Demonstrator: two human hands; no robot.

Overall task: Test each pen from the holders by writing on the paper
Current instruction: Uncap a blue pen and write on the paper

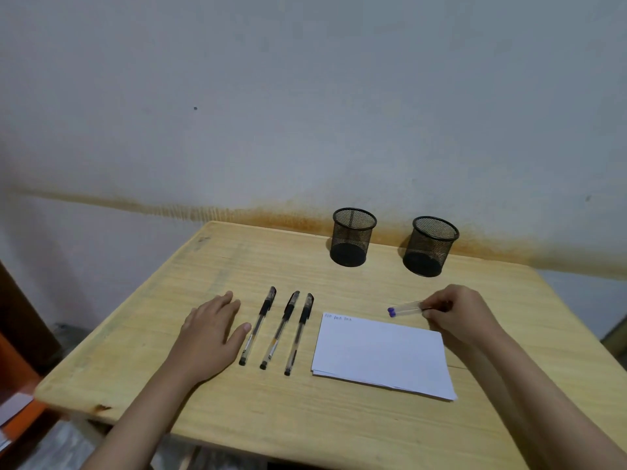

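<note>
Three black capped pens (280, 330) lie side by side on the wooden table (305, 418), left of a white stack of paper (380, 357) with small writing at its top left corner. My left hand (210, 334) rests flat on the table, just left of the pens, holding nothing. My right hand (458, 313) is closed around clear pens with purple ends (405, 308), held low above the table behind the paper. Two black mesh holders (353, 237) (430, 246) stand at the back of the table and look empty.
A stained wall runs right behind the table. Something orange and white (17, 401) sits low at the left, beyond the table's edge. Bare wood lies in front of the paper and to the far left.
</note>
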